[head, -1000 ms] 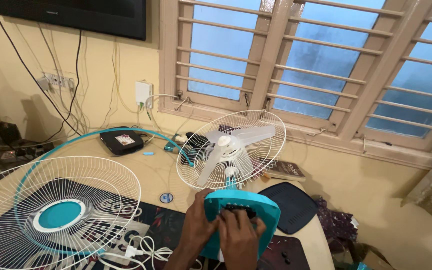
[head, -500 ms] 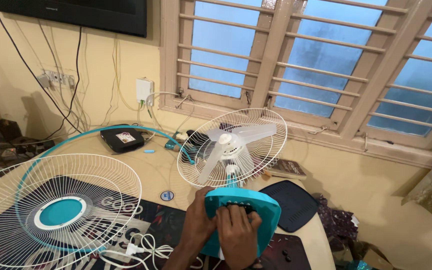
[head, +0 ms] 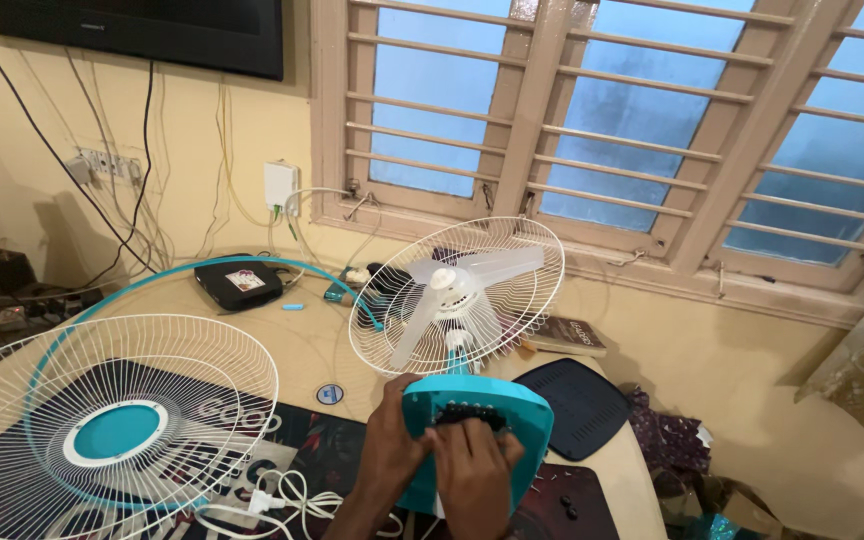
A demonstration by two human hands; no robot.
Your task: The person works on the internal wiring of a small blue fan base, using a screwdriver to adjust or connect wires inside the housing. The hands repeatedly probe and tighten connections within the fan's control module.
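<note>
A small table fan [head: 457, 300] was seen standing near the middle of the bench [head: 302, 345], its white blades enclosed at the back by a white wire guard and left uncovered at the front. Its teal base [head: 512, 410] was tilted up toward the camera, with a dark row of buttons on its face. The left hand [head: 392, 455] was wrapped around the left edge of the base, its grip closed on it. The right hand [head: 472, 470] was laid over the lower front of the base, fingers curled just below the buttons; whether its grip was fully closed on the base could not be told.

To the left, a detached front grille [head: 112, 435] with a teal hub was lying flat on the bench, and a teal ring [head: 242, 265] was resting behind it. A white cable [head: 282, 495] was coiled near the left wrist. A black box [head: 239, 284] was placed at the far side, and a dark tablet-shaped pad [head: 577, 405] was lying to the right of the base.
</note>
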